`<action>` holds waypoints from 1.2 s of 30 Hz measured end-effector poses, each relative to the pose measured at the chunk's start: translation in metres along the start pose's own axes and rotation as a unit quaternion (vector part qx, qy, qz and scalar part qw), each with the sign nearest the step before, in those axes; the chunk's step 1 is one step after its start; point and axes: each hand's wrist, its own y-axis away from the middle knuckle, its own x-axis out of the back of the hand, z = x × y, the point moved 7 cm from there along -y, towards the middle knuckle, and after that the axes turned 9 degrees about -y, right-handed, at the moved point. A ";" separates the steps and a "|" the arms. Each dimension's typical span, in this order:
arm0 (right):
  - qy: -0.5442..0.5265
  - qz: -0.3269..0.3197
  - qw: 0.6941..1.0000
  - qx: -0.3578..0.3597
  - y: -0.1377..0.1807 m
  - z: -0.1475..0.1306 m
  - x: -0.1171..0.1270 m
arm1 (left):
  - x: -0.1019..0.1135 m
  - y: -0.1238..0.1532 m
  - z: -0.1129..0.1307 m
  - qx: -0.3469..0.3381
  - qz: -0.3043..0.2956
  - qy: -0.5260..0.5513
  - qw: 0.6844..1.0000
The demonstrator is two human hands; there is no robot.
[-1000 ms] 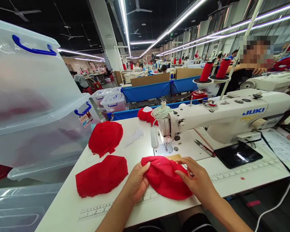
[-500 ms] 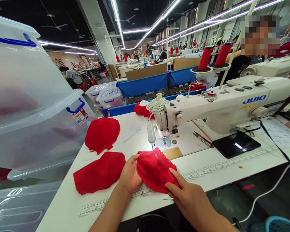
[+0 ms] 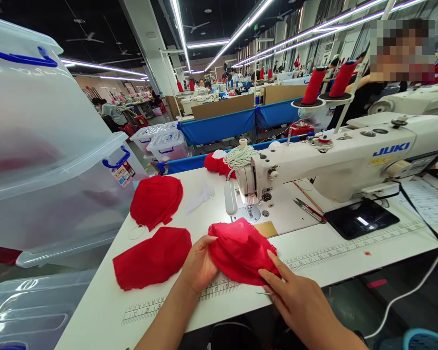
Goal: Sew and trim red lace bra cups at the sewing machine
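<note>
A red fabric piece with a lacy edge [image 3: 241, 250] is held over the table's front part, just before the sewing machine [image 3: 314, 160]. My left hand [image 3: 200, 265] pinches its left edge between thumb and fingers. At its lower right edge, my right hand [image 3: 295, 291] grips it, with a thin metal tool [image 3: 263, 293] showing by the fingers; its kind I cannot make out. Left of my hands lies a flat red fabric piece [image 3: 153, 257]. Behind that sits a pile of red fabric pieces [image 3: 156, 200].
Thread snips [image 3: 310, 210] and a black phone-like slab [image 3: 361, 218] lie right of the needle. A printed ruler [image 3: 146, 311] runs along the table's front edge. Clear plastic boxes [image 3: 58, 194] are stacked at the left. Thread cones [image 3: 314, 86] stand behind the machine, near a person.
The lacy red piece has shifted slightly and its top edge now folds over more. My right hand has moved a little along with it. The view has tilted slightly.
</note>
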 end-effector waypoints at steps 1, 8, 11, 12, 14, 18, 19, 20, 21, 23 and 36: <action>0.005 0.004 1.000 -0.003 0.000 0.002 0.001 | -0.001 0.001 -0.001 -0.005 -0.007 -0.016 1.000; 0.028 0.018 0.999 -0.021 0.004 0.016 0.004 | -0.017 0.008 -0.003 -0.044 -0.086 -0.121 0.988; 0.024 0.011 0.999 -0.019 0.006 0.017 0.002 | -0.018 0.010 -0.004 -0.042 -0.083 -0.122 0.988; 0.020 0.013 0.999 -0.024 0.007 0.018 0.001 | -0.018 0.011 -0.004 -0.044 -0.079 -0.124 0.988; 0.012 0.023 0.999 -0.038 0.009 0.020 0.000 | -0.017 0.012 -0.002 -0.048 -0.072 -0.126 0.988; 0.003 0.027 0.999 -0.047 0.009 0.021 0.000 | -0.019 0.011 -0.003 -0.041 -0.085 -0.146 0.985; 0.001 0.021 0.999 -0.043 0.008 0.019 0.000 | -0.019 0.011 -0.004 -0.037 -0.085 -0.157 0.983; -0.001 0.015 0.999 -0.038 0.008 0.018 0.000 | -0.019 0.011 -0.006 -0.032 -0.083 -0.172 0.981; -0.004 0.008 0.999 -0.034 0.008 0.018 -0.001 | -0.018 0.011 -0.007 -0.029 -0.077 -0.191 0.978; -0.006 -0.001 0.999 -0.031 0.011 0.019 -0.003 | -0.017 0.014 -0.009 -0.033 -0.054 -0.246 0.967; -0.354 0.011 0.932 -0.081 0.007 0.034 0.000 | 0.064 0.106 0.078 -0.235 0.330 -0.389 0.827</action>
